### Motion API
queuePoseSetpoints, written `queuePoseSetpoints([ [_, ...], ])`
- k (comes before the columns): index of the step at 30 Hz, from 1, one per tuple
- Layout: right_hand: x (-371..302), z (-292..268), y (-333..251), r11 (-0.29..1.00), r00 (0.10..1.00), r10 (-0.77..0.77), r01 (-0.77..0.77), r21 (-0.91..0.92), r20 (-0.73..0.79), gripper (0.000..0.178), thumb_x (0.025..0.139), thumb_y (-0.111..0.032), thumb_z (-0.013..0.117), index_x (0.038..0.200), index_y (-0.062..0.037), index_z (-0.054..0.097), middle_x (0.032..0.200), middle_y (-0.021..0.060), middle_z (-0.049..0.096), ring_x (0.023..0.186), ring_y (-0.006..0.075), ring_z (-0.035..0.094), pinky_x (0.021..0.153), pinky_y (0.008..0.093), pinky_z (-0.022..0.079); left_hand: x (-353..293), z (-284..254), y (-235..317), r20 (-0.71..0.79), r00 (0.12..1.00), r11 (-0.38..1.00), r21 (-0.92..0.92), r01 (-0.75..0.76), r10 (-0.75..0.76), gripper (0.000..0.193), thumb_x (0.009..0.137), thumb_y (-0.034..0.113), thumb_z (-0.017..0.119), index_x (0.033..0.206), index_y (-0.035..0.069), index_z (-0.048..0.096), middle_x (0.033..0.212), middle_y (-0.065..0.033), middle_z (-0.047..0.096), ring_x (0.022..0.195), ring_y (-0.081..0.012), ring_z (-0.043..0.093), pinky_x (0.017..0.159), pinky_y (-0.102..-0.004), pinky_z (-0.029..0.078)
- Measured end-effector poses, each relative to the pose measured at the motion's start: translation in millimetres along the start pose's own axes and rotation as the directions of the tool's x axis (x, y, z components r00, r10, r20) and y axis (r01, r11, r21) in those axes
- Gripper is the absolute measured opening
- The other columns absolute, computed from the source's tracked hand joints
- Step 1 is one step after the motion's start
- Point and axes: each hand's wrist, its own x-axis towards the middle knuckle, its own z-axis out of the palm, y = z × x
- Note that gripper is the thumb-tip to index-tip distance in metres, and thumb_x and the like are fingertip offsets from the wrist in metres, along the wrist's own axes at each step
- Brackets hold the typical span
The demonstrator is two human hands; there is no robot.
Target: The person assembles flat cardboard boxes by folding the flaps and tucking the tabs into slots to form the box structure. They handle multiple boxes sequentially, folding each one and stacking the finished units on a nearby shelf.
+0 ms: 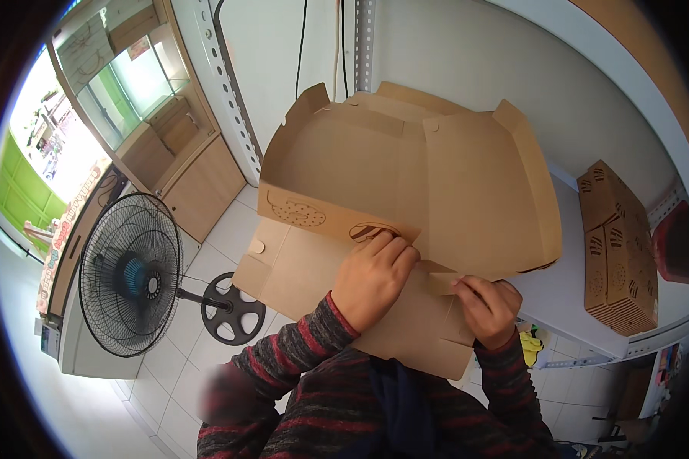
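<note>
A large brown cardboard box [390,161], partly folded, lies opened out in front of me with its inside facing up. Printed doughnut drawings mark its raised near wall, while a wide flap [298,264] spreads from that wall toward my body. My left hand [379,275] grips the top of the printed wall near its right end, fingers curled over the edge. To the right, my right hand [488,306] pinches a small cardboard tab between thumb and fingers. The box's far and right walls stand up at a slant.
Stacked flat brown boxes [616,252] stand on a white shelf [555,306] to the right. A black pedestal fan [130,275] is on the tiled floor at left, before a wooden glass-fronted cabinet [199,187]. A perforated metal post [364,46] rises behind the box.
</note>
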Motion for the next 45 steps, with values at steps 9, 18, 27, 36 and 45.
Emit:
queuePoseSetpoints([
  [9,10,5,-13,0.99,0.999,-0.053,0.053,0.133,-0.003,0.02,0.069,-0.004,0.069,0.089,-0.0045,0.071,0.083,0.0042,0.067,0.062,0.0151,0.062,0.054,0.0284,0.047,16,-39,8,0.092,0.995,0.987,0.151,-0.06,0.046,0.014,0.072,0.012,0.06,0.084,0.004,0.059,0.078,-0.006,0.055,0.076,-0.0221,0.056,0.066,-0.033,0.048],
  [18,21,23,-16,0.968,0.978,-0.188,0.17,0.185,0.087,0.021,0.073,-0.005,0.066,0.092,-0.0045,0.071,0.085,0.0033,0.067,0.059,0.0141,0.06,0.054,0.0262,0.047,5,-48,15,0.31,0.95,0.955,0.266,-0.132,0.045,0.011,0.068,0.012,0.06,0.076,0.005,0.057,0.079,-0.0047,0.055,0.078,-0.0196,0.056,0.064,-0.0324,0.05],
  [27,65,43,-12,0.889,0.918,-0.392,0.361,0.281,0.058,0.017,0.074,-0.008,0.064,0.089,-0.0043,0.069,0.08,0.0012,0.061,0.059,0.0128,0.058,0.052,0.027,0.046,-2,-68,-7,0.189,0.982,0.927,0.366,-0.084,0.014,0.012,0.069,0.012,0.06,0.079,0.006,0.06,0.076,-0.0033,0.055,0.077,-0.0188,0.056,0.065,-0.0304,0.051],
  [36,69,42,-27,0.931,0.924,-0.359,0.365,-0.023,0.135,0.012,0.071,-0.009,0.062,0.082,-0.0054,0.067,0.077,-0.0004,0.058,0.068,0.0131,0.057,0.057,0.0269,0.041,-1,-51,-21,0.252,0.967,0.922,0.371,-0.111,0.015,0.009,0.07,0.013,0.062,0.075,0.007,0.059,0.075,-0.002,0.057,0.076,-0.0178,0.058,0.061,-0.0306,0.051],
  [45,72,60,-21,0.854,0.855,-0.519,0.519,0.043,-0.017,0.003,0.07,-0.011,0.061,0.071,-0.0083,0.061,0.078,0.0036,0.06,0.077,0.0175,0.061,0.064,0.0278,0.044,39,-61,-40,0.387,0.914,0.919,0.302,-0.255,0.126,0.009,0.065,0.012,0.067,0.059,0.009,0.062,0.058,-0.0087,0.06,0.059,-0.0255,0.064,0.051,-0.0339,0.049],
])
